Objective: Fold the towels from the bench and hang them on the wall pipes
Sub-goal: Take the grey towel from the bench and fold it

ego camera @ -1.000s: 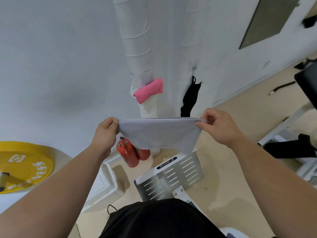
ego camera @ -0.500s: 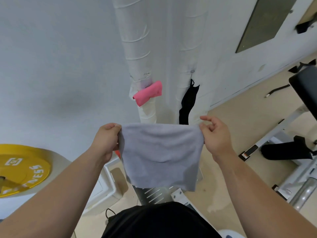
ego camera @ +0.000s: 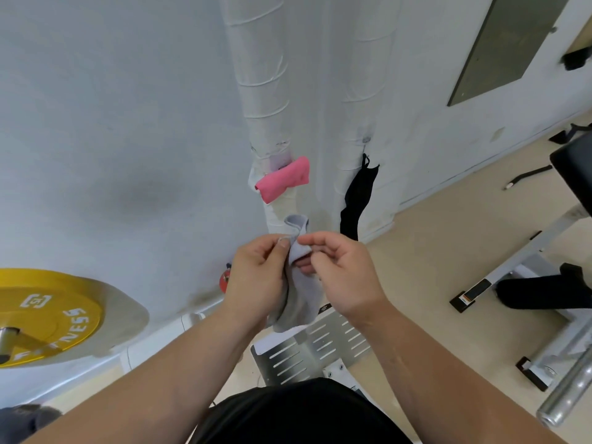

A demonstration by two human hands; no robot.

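In front of the white wall, at the middle of the view, the left hand and the right hand meet, almost touching, with a grey towel between them. The left hand grasps the towel, its thumb pressed on the cloth near the top edge. The right hand pinches the same upper edge with thumb and forefinger, and its other fingers curl under the fabric. The towel is bunched into a narrow strip: a small loop of cloth stands up above the fingertips, and the rest hangs down between the 2 wrists, clear of the floor.

Behind the hands, 2 upright pipes wrapped in white tape run down the wall. The left pipe carries a folded pink towel, which lies across it just above the hands. A black cloth hangs beside the right pipe, from a point low on it.

At the lower left lies a yellow weight plate. A red object shows only in part behind the left hand; what it is cannot be told. Below the hanging towel sits a slotted metal plate. At the right edge stands the bench, with a black pad on a pale metal frame. A dark panel is set in the wall at the upper right.
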